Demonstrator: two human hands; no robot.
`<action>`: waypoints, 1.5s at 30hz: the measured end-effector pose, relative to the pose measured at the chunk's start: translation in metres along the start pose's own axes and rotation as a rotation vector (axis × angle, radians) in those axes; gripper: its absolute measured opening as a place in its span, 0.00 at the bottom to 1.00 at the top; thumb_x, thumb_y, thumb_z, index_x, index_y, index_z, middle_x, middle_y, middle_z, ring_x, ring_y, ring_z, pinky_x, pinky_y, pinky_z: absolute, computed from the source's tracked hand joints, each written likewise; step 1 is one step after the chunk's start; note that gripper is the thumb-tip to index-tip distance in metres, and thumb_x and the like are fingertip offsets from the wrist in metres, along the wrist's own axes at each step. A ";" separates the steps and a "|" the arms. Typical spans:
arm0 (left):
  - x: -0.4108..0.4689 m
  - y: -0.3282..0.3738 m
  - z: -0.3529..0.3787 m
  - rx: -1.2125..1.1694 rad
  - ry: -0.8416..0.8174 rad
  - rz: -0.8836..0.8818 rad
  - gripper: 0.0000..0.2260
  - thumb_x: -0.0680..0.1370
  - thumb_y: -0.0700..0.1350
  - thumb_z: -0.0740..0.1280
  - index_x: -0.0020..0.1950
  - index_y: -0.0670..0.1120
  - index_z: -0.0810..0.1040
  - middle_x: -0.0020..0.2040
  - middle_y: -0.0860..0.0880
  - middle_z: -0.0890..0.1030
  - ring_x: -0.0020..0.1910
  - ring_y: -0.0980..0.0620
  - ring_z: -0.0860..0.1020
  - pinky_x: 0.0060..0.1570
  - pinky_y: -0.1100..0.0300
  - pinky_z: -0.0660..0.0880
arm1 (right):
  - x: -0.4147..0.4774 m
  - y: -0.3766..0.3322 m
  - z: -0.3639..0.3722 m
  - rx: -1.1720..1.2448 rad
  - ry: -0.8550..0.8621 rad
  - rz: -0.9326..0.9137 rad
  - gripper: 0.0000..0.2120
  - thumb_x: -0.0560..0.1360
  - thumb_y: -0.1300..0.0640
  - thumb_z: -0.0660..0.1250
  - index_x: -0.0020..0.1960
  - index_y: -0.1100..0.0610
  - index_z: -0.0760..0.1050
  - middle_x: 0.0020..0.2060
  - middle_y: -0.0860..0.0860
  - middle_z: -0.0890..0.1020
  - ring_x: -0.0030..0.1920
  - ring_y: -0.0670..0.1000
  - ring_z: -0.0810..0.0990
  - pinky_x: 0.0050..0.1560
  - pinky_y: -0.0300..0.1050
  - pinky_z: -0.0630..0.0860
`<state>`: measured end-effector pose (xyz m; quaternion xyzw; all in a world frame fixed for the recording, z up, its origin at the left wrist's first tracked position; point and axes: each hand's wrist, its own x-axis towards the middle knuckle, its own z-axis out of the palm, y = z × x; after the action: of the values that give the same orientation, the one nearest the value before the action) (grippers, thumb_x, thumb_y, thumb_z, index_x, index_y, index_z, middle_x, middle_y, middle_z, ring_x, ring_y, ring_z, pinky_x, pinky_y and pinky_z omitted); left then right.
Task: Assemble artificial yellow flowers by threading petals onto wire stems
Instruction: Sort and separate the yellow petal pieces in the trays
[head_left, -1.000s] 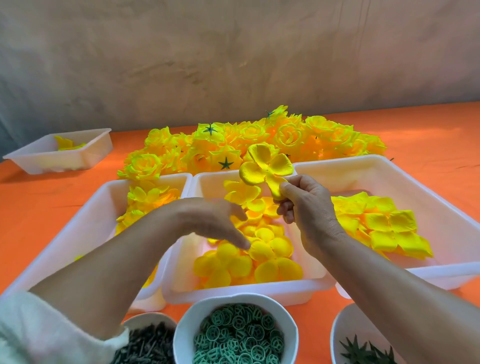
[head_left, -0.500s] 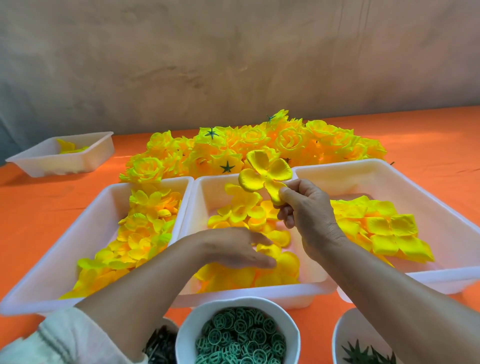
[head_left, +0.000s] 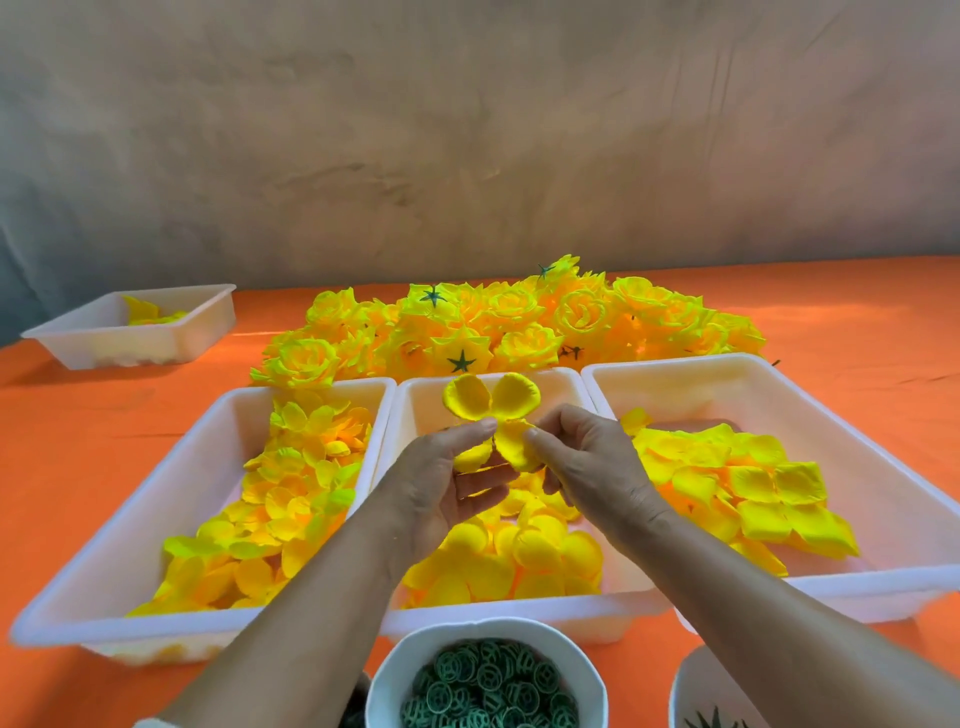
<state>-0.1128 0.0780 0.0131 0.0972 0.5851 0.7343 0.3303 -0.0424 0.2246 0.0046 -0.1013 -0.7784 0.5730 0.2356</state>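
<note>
Progress: a heap of finished flowers (head_left: 519, 322) lies at the back of the worktop (head_left: 78, 441), so a good batch is done. The left tray (head_left: 150, 499), middle tray (head_left: 597, 617) and right tray (head_left: 831, 410) all hold plenty of loose yellow petals, and the bowl of green rings (head_left: 488, 686) is full, so I judge much is left

Current flower: early stage. I have one four-lobed petal layer (head_left: 491, 402) lifted above the middle tray. I can't see a wire stem in it; it may be hidden behind my fingers

Pose: both forearms reach forward and converge over the middle tray. Left grip (head_left: 457, 478) is palm-up, thumb on top and fingers beneath, closed on the lower-left lobe. Right grip (head_left: 587, 467) shows its back, thumb and fingers pinched on the lower-right lobe. The two upper lobes stand free, tilted toward me
</note>
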 end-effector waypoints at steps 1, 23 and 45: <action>0.003 0.000 0.001 0.000 0.059 0.032 0.10 0.73 0.45 0.72 0.54 0.46 0.81 0.47 0.45 0.84 0.40 0.49 0.83 0.46 0.54 0.80 | 0.000 0.000 0.001 -0.022 -0.010 -0.003 0.08 0.75 0.59 0.68 0.37 0.55 0.76 0.25 0.47 0.77 0.24 0.46 0.73 0.23 0.32 0.65; 0.013 -0.024 0.006 0.331 0.369 0.460 0.11 0.69 0.40 0.77 0.50 0.44 0.82 0.44 0.44 0.85 0.46 0.44 0.84 0.47 0.51 0.81 | -0.007 0.002 0.004 -0.434 -0.059 -0.208 0.17 0.77 0.51 0.66 0.33 0.54 0.66 0.30 0.57 0.78 0.33 0.56 0.73 0.37 0.54 0.69; 0.016 -0.021 -0.002 0.201 0.268 0.262 0.13 0.68 0.42 0.77 0.51 0.42 0.84 0.47 0.41 0.85 0.48 0.41 0.83 0.50 0.49 0.80 | -0.006 0.005 0.004 -0.561 -0.090 -0.235 0.20 0.78 0.48 0.64 0.31 0.51 0.61 0.27 0.48 0.68 0.35 0.54 0.71 0.36 0.53 0.67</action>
<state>-0.1181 0.0879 -0.0104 0.1064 0.6764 0.7152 0.1399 -0.0399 0.2200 -0.0023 -0.0460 -0.9224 0.3082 0.2284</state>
